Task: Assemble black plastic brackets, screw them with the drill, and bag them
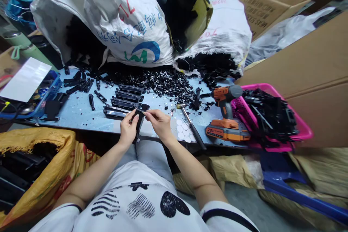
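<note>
Black part (139, 124), one: held at the tabletop (77, 114)'s near edge, your left hand (127, 127) grasping its left side, your right hand (160, 123) pinching its far end. Likely light, stiff, smooth plastic; best gripped by its long sides.

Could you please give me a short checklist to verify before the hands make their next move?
1. Left hand grips the black plastic part: ok.
2. Right hand has its fingertips at the part's upper end: ok.
3. A small piece is pinched in those fingertips: cannot tell, too small to see.
4. Hammer lies fully on the blue tabletop: not ok, its handle end seems to pass the front edge.
5. Cordless drill stands upright on its battery: ok.
6. Small black pieces with metal pins are neatly arranged: not ok, they lie in a loose heap.
</note>
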`<state>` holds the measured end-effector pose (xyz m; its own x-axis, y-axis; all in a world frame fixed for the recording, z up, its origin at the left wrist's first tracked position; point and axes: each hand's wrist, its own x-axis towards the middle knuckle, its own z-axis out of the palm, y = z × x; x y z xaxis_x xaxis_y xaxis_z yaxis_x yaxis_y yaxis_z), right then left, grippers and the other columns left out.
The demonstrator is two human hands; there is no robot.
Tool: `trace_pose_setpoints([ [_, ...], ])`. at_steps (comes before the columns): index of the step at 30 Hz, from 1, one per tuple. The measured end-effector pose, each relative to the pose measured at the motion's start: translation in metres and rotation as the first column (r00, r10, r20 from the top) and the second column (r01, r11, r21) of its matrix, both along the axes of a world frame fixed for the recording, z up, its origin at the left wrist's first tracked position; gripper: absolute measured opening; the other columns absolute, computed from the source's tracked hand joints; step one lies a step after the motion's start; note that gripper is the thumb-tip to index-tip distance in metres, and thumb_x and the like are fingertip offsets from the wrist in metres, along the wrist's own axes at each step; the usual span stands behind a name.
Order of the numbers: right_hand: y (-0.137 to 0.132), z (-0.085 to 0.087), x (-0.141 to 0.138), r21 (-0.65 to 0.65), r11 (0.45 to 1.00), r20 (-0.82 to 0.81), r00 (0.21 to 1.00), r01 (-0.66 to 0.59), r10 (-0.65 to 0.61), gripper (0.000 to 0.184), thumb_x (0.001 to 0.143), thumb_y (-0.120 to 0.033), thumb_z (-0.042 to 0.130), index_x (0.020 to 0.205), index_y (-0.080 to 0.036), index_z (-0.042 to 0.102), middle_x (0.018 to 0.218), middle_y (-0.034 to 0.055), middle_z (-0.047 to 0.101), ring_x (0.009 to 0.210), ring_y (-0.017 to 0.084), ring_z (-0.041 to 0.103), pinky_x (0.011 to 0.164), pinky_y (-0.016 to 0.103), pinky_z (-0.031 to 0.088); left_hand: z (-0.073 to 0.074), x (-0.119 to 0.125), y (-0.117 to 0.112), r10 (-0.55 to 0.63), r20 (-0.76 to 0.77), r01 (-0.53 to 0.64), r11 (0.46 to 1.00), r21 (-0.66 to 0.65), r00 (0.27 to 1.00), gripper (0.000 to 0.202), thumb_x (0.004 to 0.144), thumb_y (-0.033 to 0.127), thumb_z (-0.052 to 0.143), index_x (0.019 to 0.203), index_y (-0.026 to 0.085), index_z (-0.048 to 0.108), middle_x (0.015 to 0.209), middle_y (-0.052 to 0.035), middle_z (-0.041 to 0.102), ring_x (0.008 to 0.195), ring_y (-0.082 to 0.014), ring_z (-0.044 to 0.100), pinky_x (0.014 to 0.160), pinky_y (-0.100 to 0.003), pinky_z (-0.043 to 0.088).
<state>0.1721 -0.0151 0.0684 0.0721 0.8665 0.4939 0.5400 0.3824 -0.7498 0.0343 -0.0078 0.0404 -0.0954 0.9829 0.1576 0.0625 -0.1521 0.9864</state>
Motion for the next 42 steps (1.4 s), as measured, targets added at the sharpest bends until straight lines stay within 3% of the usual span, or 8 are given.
trace_pose_setpoints([
  [6,-0.009,-0.001,0.019,-0.064,0.996,0.418,0.905,-0.058,0.08,0.048,0.092,-0.05,0.04,0.127,-0.022,0.055,0.127,0.0109,0.053,0.102,0.02,0.057,0.084,0.032,0.05,0.003,-0.004,0.005,0.053,0.013,-0.053,0.998,-0.018,0.999,0.037,0.084,0.038,0.058,0.113,0.016,0.065,0.118,-0.0096,0.063,0.113,-0.0209,0.056,0.102,-0.035,0.039],
  [15,-0.004,-0.001,0.036,-0.016,0.997,0.668,0.741,-0.075,0.066,0.046,0.093,-0.048,0.04,0.126,-0.021,0.055,0.131,0.0129,0.05,0.101,0.023,0.054,0.084,0.037,0.043,0.011,-0.004,0.004,0.018,-0.03,-0.018,1.0,-0.014,0.999,0.035,0.084,0.036,0.057,0.113,0.016,0.065,0.116,-0.0094,0.064,0.11,-0.0205,0.057,0.101,-0.035,0.04],
  [20,0.008,-0.009,0.036,0.024,0.969,0.633,0.754,-0.247,0.177,0.031,0.095,-0.036,0.042,0.11,-0.019,0.062,0.108,0.0107,0.064,0.094,0.019,0.057,0.083,0.035,0.04,0.014,-0.005,0.004,-0.056,-0.053,0.05,0.992,-0.113,0.997,0.035,0.081,0.035,0.061,0.109,0.015,0.067,0.11,-0.0096,0.067,0.099,-0.0207,0.061,0.092,-0.034,0.046],
  [25,0.014,-0.012,0.022,-0.19,0.969,0.29,0.934,-0.156,0.208,0.048,0.099,-0.042,0.023,0.086,-0.015,0.061,0.075,0.0061,0.063,0.068,0.014,0.057,0.065,0.027,0.043,0.016,-0.005,0.005,-0.014,-0.162,0.008,0.999,-0.037,0.987,0.035,0.083,0.034,0.058,0.112,0.017,0.066,0.109,-0.0089,0.066,0.102,-0.0204,0.059,0.095,-0.035,0.043],
  [29,0.013,-0.009,0.021,-0.12,0.975,0.342,0.914,-0.187,0.217,0.039,0.096,-0.045,0.034,0.106,-0.016,0.057,0.1,0.0105,0.063,0.084,0.017,0.058,0.073,0.03,0.043,0.015,-0.006,0.008,-0.038,-0.079,0.03,0.995,-0.093,0.996,0.037,0.082,0.034,0.059,0.114,0.016,0.065,0.114,-0.0099,0.065,0.104,-0.0212,0.06,0.095,-0.035,0.044],
  [32,0.016,-0.012,0.023,-0.051,0.981,0.47,0.862,-0.189,0.191,0.038,0.095,-0.045,0.037,0.097,-0.015,0.06,0.095,0.0126,0.063,0.086,0.019,0.056,0.076,0.033,0.04,0.014,-0.006,0.007,-0.068,-0.044,0.059,0.983,-0.176,0.997,0.039,0.081,0.034,0.06,0.114,0.014,0.064,0.113,-0.0109,0.066,0.094,-0.0202,0.063,0.089,-0.034,0.048],
  [38,0.023,-0.023,0.014,-0.329,0.924,0.089,0.968,-0.195,0.235,0.057,0.098,-0.045,0.01,0.085,-0.016,0.057,0.063,0.0026,0.057,0.057,0.013,0.052,0.058,0.026,0.041,0.014,-0.005,0.006,-0.066,-0.133,0.046,0.989,-0.142,0.989,0.038,0.081,0.035,0.06,0.115,0.016,0.065,0.11,-0.0099,0.066,0.088,-0.0188,0.063,0.085,-0.034,0.05],
  [42,0.019,-0.017,0.02,-0.087,0.974,0.385,0.895,-0.209,0.227,0.037,0.096,-0.044,0.036,0.109,-0.016,0.056,0.096,0.0105,0.064,0.083,0.019,0.059,0.071,0.031,0.043,0.013,-0.008,0.007,-0.055,0.047,0.063,0.974,-0.217,0.997,0.037,0.081,0.034,0.06,0.113,0.017,0.065,0.115,-0.0094,0.066,0.103,-0.0226,0.062,0.095,-0.039,0.046],
])
